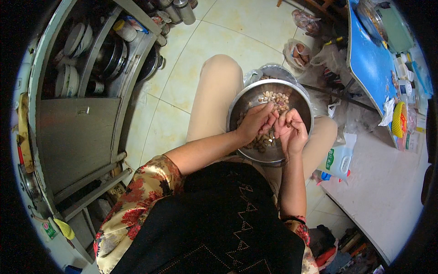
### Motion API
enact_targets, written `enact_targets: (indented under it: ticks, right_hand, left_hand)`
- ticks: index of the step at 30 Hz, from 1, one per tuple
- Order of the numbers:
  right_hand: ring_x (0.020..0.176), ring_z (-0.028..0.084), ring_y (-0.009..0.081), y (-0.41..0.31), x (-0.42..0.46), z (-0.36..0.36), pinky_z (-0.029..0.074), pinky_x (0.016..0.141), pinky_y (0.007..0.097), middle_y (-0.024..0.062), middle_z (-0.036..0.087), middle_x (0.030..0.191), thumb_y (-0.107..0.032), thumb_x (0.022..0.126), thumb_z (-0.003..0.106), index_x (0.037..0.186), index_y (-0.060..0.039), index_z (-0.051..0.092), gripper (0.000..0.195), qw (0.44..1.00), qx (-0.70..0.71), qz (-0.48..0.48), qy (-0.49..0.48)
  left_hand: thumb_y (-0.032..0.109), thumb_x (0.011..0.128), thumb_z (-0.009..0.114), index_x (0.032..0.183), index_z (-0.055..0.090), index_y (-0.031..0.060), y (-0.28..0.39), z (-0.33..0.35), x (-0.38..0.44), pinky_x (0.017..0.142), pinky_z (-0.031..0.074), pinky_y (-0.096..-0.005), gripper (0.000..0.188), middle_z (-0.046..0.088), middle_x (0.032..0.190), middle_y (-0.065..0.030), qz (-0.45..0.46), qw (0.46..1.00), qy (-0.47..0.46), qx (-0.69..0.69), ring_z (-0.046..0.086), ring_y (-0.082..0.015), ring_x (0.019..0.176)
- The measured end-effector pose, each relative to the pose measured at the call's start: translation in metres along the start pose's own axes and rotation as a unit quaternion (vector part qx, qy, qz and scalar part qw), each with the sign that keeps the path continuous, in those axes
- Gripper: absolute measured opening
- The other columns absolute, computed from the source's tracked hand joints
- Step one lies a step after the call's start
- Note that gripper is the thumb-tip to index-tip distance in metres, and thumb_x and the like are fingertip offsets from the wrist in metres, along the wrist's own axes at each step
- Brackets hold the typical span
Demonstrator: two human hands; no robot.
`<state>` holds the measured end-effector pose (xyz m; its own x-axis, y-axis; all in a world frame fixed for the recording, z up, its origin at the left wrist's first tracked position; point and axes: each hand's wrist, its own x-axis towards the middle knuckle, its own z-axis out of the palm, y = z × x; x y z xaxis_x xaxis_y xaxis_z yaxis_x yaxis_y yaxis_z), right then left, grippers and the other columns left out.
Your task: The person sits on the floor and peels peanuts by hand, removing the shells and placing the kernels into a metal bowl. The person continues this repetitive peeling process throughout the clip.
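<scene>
A wide stainless steel bowl (307,102) rests between my knees. At its far side lies a cluster of pale and pinkish shelled peanuts (274,97). Brown peanuts, apparently in their shells (261,143), cover the near side, partly hidden by my hands. My left hand (255,123) is over the bowl with its fingers curled inward; whether anything sits in them is hidden. Close beside it, my right hand (291,133) pinches a small brown peanut piece (289,124) between thumb and fingers. The fingertips of both hands nearly meet.
Behind the bowl is another container (279,70), partly covered. Plastic bags (298,54) lie on the tiled floor (178,78). A blue-topped table (368,61) and a pale surface (379,181) stand right; a metal cabinet (78,126) with bowls and pots stands left.
</scene>
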<state>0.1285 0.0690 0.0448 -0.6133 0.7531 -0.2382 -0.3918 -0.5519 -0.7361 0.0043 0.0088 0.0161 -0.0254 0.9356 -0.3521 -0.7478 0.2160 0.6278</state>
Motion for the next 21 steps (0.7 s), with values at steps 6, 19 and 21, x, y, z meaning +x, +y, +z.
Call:
enact_targets:
  ticks: [6, 19, 21]
  right_hand:
    - [0.052, 0.046, 0.0102, 0.005, 0.003, -0.012, 0.033, 0.038, 0.018, 0.0091, 0.053, 0.077, -0.012, 0.09, 0.049, 0.084, -0.0045, 0.046, 0.01, 0.996, -0.067, -0.065, 0.011]
    - [0.045, 0.04, 0.0001, 0.018, 0.003, -0.018, 0.029, 0.04, 0.0149, -0.0003, 0.056, 0.071, 0.003, 0.083, 0.057, 0.098, 0.0001, 0.057, 0.016, 0.96, -0.266, -0.076, 0.033]
    - [0.045, 0.04, 0.0002, 0.018, 0.002, -0.017, 0.029, 0.04, 0.0151, -0.0005, 0.055, 0.07, 0.004, 0.083, 0.054, 0.097, 0.0, 0.057, 0.015, 0.962, -0.259, -0.081, 0.037]
  left_hand:
    - [0.042, 0.096, 0.034, 0.077, 0.048, 0.0084, 0.0, -0.002, -0.001, 0.039, 0.027, -0.0202, 0.042, 0.042, 0.055, 0.0016, -0.036, 0.999, 0.001, -0.01, 0.034, -0.0068, 0.043]
    - [0.04, 0.098, 0.032, 0.067, 0.044, 0.0088, -0.014, -0.003, 0.005, 0.048, 0.03, -0.0225, 0.045, 0.04, 0.058, 0.0034, 0.092, 0.97, 0.036, 0.222, 0.035, -0.0067, 0.052]
    - [0.04, 0.098, 0.032, 0.067, 0.044, 0.0091, -0.012, 0.0, 0.004, 0.049, 0.029, -0.0225, 0.045, 0.04, 0.058, 0.0035, 0.095, 0.969, 0.029, 0.228, 0.034, -0.0067, 0.053]
